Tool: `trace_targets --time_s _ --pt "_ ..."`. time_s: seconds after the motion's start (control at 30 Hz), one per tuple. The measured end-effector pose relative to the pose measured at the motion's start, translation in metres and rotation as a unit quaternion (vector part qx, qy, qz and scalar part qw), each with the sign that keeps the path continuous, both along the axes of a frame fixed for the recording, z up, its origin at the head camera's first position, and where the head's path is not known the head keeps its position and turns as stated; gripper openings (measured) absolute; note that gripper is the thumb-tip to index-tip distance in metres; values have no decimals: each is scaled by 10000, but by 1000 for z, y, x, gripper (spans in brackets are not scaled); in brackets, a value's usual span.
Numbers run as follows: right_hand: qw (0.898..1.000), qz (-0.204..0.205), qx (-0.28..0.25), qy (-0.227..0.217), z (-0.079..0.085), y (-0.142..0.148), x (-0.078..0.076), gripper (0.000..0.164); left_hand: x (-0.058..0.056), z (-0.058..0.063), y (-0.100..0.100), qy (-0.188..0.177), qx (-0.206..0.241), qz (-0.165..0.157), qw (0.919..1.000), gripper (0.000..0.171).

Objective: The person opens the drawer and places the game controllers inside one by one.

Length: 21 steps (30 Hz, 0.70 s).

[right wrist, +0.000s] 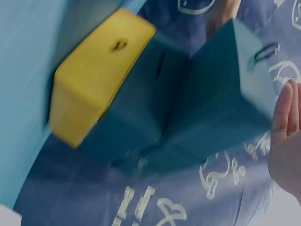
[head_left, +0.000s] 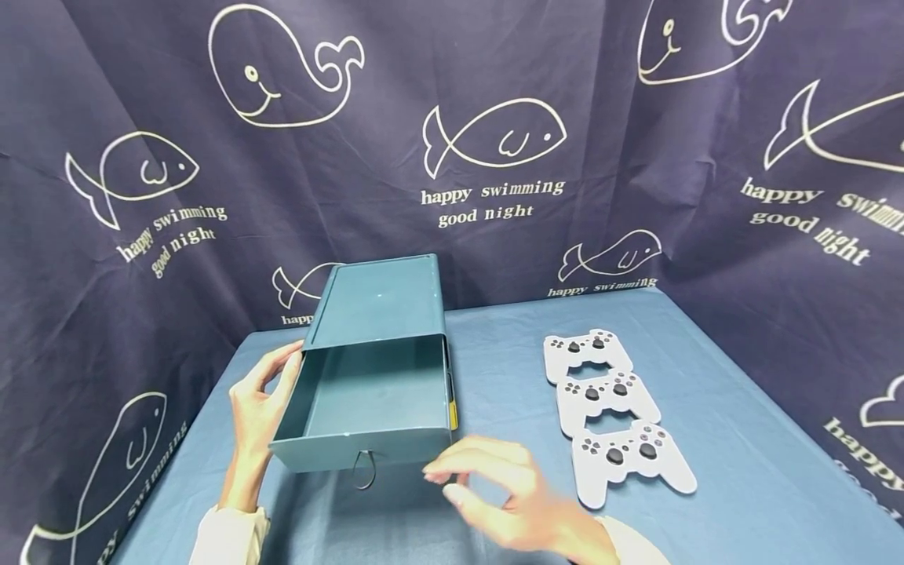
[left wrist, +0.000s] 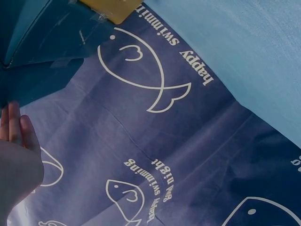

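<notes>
A teal storage box (head_left: 381,302) stands near the back of the table, with its drawer (head_left: 321,455) pulled far out toward me. The drawer holds nothing, and a thin loop pull (head_left: 373,471) hangs from its front. My left hand (head_left: 257,408) is at the box's left side, its straight fingertips touching where box and drawer meet. In the left wrist view its fingers (left wrist: 15,125) reach up to the teal side. Just off the drawer's front right corner is my right hand (head_left: 504,490), fingers loosely bent and holding nothing.
A yellow box-like part (right wrist: 99,66) sits under the teal box; only a sliver shows in the head view. To the right, three white game controller shapes (head_left: 632,463) lie in an overlapping row on the blue tablecloth (head_left: 494,377). A dark fish-print curtain (head_left: 395,220) hangs behind.
</notes>
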State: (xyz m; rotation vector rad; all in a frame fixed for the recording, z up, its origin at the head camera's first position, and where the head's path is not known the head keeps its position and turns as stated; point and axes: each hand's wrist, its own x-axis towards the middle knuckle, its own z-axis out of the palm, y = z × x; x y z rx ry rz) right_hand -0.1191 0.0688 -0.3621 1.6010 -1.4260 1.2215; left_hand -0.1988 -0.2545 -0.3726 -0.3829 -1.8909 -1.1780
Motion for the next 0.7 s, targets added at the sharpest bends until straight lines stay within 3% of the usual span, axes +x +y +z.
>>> trace_targets --time_s 0.13,0.27,0.33,0.47,0.53,0.7 --pt "9987 -243 -434 -108 -2 25 -14 16 0 1 1 -54 68 -8 10000 25" --pt "9908 -874 -664 -797 -15 62 -32 18 -2 -1 2 -22 134 25 9999 23" --pt "9801 -1336 -691 -1296 -21 83 -39 23 -2 -2 3 26 138 72 9999 21" --pt "9495 -2169 -740 -2143 -27 119 -48 35 -2 -2 3 59 169 40 9998 20" --pt "9394 -2431 -800 -2281 -30 132 -53 35 -2 -2 2 42 189 -38 9998 21" --pt "9262 -2845 -849 -2322 -33 154 -60 33 -1 -1 1 96 135 -102 9998 21"
